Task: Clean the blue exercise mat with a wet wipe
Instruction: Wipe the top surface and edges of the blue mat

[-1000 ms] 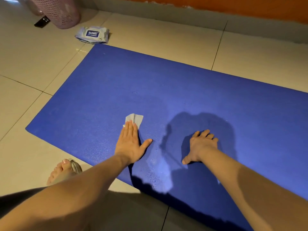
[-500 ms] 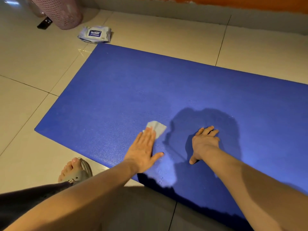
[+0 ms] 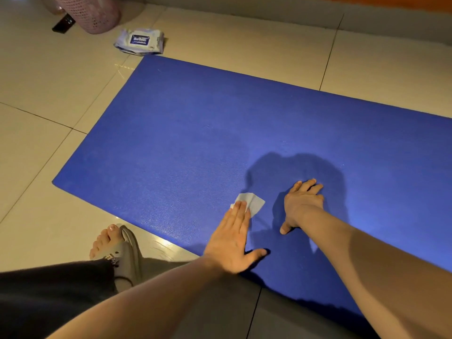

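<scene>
Left hand (image 3: 232,241) lies flat on the blue exercise mat (image 3: 195,143), fingers straight and together, thumb spread out to the side. Its fingertips press down on a small folded wet wipe (image 3: 253,203), whose pale far edge sticks out beyond them. Right hand (image 3: 302,204) is just beside the wipe, propped on the mat on its bent, spread fingers and thumb, gripping nothing. A dark shadow falls across the mat around and beyond it.

The mat lies flat on the cream tiled floor (image 3: 36,81), its short end toward the left. Its surface is finely textured, with a faint sheen in the middle. Both hands work near its near long edge.

Off the mat's far corner, a soft pack of wipes (image 3: 139,41) with a dark blue label lies on the tiles. Beyond it stands a pink perforated basket (image 3: 90,13); its contents cannot be seen. A dark flat object (image 3: 63,23) lies beside the basket. At the lower left, a foot in a grey sandal (image 3: 122,250) rests on the floor, near the mat's edge.
</scene>
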A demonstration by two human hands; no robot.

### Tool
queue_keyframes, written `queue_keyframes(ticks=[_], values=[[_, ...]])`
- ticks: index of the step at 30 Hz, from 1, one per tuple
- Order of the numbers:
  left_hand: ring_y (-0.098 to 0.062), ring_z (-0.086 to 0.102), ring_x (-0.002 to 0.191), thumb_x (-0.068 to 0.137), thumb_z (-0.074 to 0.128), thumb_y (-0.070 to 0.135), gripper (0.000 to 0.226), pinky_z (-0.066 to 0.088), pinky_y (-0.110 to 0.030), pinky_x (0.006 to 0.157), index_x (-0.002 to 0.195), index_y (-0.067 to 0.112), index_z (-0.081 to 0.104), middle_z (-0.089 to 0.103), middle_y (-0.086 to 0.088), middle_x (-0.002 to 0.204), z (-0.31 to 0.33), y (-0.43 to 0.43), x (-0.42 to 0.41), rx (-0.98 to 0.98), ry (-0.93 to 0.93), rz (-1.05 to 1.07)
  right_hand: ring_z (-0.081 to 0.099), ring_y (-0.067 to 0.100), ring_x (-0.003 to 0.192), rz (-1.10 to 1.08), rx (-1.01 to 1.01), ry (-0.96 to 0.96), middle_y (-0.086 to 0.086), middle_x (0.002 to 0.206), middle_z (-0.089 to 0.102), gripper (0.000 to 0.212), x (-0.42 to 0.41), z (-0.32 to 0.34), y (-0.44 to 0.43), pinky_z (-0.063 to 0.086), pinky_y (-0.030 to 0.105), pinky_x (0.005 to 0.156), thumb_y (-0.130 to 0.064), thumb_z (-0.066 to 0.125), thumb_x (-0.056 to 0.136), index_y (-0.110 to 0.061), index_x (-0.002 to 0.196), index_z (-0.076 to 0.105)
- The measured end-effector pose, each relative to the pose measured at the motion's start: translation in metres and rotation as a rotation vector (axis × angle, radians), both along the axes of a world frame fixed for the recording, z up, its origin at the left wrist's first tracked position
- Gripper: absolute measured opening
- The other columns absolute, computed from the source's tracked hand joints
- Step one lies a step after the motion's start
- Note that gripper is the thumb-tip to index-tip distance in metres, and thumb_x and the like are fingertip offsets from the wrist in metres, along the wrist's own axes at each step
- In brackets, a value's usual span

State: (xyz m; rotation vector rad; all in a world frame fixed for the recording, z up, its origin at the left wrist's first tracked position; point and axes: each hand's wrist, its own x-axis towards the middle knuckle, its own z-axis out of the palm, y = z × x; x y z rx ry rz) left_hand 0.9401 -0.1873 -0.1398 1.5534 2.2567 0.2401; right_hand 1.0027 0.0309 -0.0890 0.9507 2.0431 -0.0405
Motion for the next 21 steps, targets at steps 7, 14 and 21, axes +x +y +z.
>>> queue_keyframes(ticks=[7,14,21], values=[[-0.037,0.015,0.156,0.099,0.023,0.074,0.099,0.012,-0.046,0.125,0.156,-0.006,0.026,0.015,-0.024,0.166,-0.002,-0.014,-0.057,-0.071,0.194,0.147,0.008,0.06,0.146,-0.027,0.014,-0.058,0.043,0.157,-0.005,0.16,-0.005,-0.005,-0.002,0.043,0.055,0.109,-0.069,0.086,0.058,0.009,0.153,-0.015],[-0.031,-0.001,0.158,0.096,0.017,0.078,0.101,-0.002,-0.041,0.126,0.16,0.0,0.012,0.002,-0.018,0.169,-0.003,-0.023,-0.068,-0.084,0.214,0.32,0.024,0.058,0.143,0.003,0.034,-0.174,0.043,0.157,0.005,0.148,-0.026,-0.001,-0.004,0.046,0.051,0.107,-0.067,0.085,0.065,0.008,0.155,-0.005],[-0.033,0.01,0.157,0.097,0.039,0.073,0.101,0.023,-0.051,0.124,0.158,-0.005,0.022,0.014,-0.022,0.168,-0.008,-0.03,-0.052,0.035,0.192,0.3,0.037,0.059,0.135,0.044,0.08,-0.203,0.05,0.15,0.015,0.144,-0.032,-0.01,-0.006,0.05,0.049,0.103,-0.067,0.087,0.059,0.008,0.156,0.012]])
